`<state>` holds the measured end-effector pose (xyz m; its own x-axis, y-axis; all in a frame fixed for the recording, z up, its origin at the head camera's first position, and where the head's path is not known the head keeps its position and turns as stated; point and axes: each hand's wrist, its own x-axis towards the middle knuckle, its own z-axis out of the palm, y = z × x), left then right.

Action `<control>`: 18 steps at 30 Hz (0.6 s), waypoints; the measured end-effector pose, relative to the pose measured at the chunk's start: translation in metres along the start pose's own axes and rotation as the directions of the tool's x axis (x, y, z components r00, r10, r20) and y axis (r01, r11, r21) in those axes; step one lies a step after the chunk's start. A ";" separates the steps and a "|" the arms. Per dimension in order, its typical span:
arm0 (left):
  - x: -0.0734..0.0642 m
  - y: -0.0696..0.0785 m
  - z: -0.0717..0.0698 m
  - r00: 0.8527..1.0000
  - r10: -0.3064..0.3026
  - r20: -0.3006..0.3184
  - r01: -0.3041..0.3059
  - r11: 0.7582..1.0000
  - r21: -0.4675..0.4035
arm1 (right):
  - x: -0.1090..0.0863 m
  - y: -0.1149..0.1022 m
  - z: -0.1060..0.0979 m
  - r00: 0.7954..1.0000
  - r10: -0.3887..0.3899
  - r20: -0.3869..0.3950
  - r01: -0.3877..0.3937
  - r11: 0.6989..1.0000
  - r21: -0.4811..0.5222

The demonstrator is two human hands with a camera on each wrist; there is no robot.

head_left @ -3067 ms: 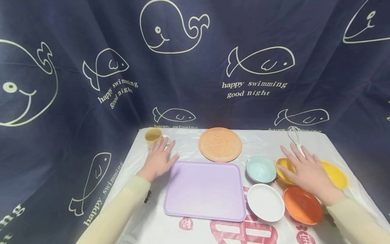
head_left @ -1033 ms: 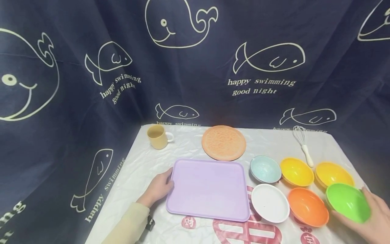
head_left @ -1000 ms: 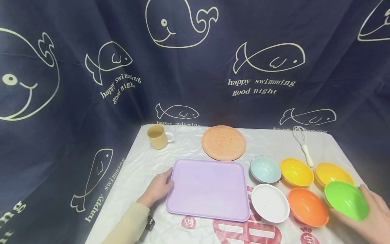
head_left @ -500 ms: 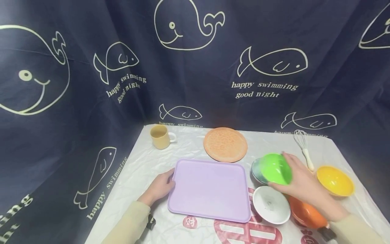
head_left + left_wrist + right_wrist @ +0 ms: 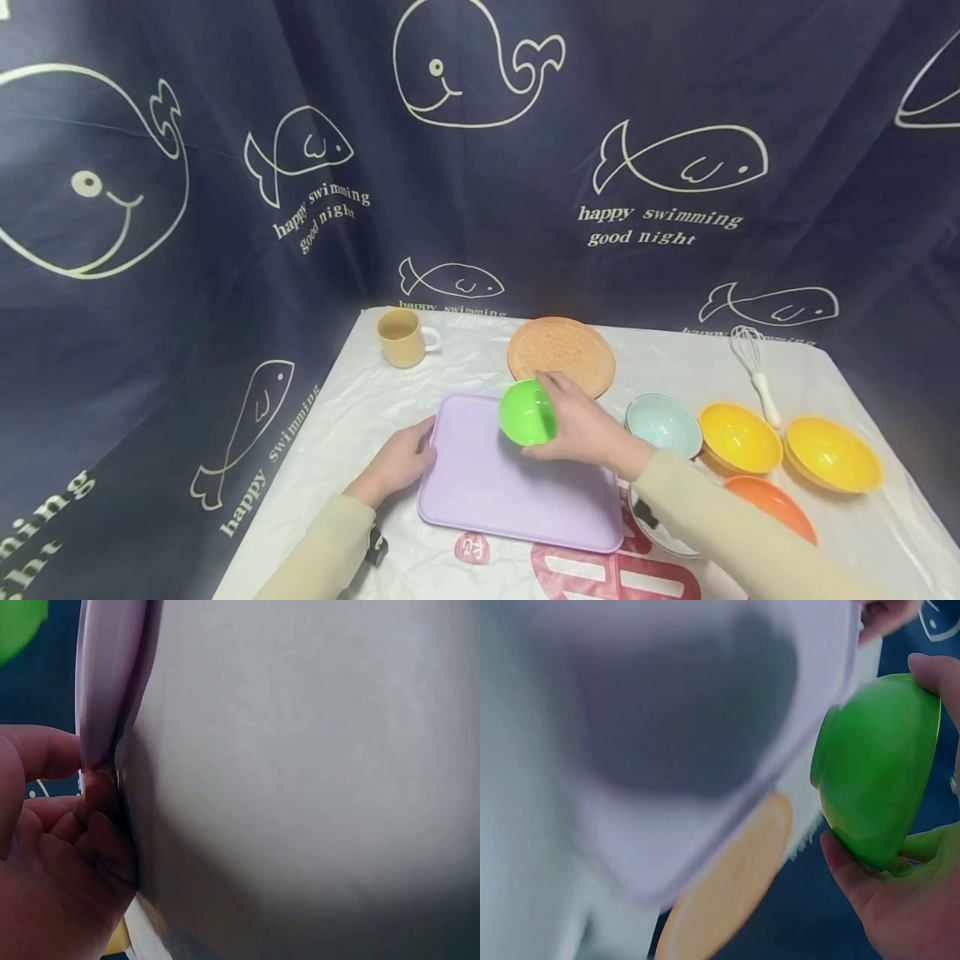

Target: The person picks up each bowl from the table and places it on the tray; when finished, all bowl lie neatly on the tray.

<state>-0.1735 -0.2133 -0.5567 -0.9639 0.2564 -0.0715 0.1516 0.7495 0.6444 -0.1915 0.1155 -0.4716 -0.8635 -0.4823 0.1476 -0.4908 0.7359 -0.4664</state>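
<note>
A purple tray (image 5: 517, 508) lies on the white-covered table, and my left hand (image 5: 397, 458) grips its left edge. The left wrist view shows the thumb above and curled fingers below the tray's rim (image 5: 112, 667). Over the tray my right hand (image 5: 588, 427) holds a green bowl (image 5: 525, 414) by its rim. From the right wrist view the green bowl (image 5: 877, 765) is held between thumb and fingers, raised clear of the tray, its foot facing down toward it. The right forearm hides part of the white and orange bowls.
Right of the tray stand a light blue bowl (image 5: 663, 425), two yellow bowls (image 5: 741, 437), a white bowl (image 5: 671, 542) and an orange bowl (image 5: 776, 504). Behind them lies a whisk (image 5: 761, 383). A round orange mat (image 5: 562, 350) and a tan mug (image 5: 402, 337) are at the back.
My right hand has taken the green bowl from the far right and carried it left, past the other bowls, over the tray. My left hand moved from near the mug to the tray's edge.
</note>
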 end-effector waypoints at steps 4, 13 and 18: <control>0.001 0.000 0.002 1.000 -0.007 0.004 0.007 1.000 -0.016 | 0.022 -0.012 0.027 0.999 0.010 0.045 -0.010 1.000 0.008; 0.001 -0.001 0.004 0.999 -0.042 0.016 0.042 0.999 -0.012 | 0.060 -0.027 0.062 0.995 0.088 0.048 -0.091 0.994 0.065; 0.000 -0.001 0.003 0.999 -0.045 0.010 0.045 0.999 -0.010 | 0.073 -0.035 0.076 0.996 0.079 0.037 -0.082 0.992 0.097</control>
<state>-0.1735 -0.2127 -0.5595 -0.9676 0.2283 -0.1079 0.1058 0.7545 0.6478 -0.2281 0.0183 -0.5112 -0.8948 -0.4395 0.0783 -0.4044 0.7238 -0.5591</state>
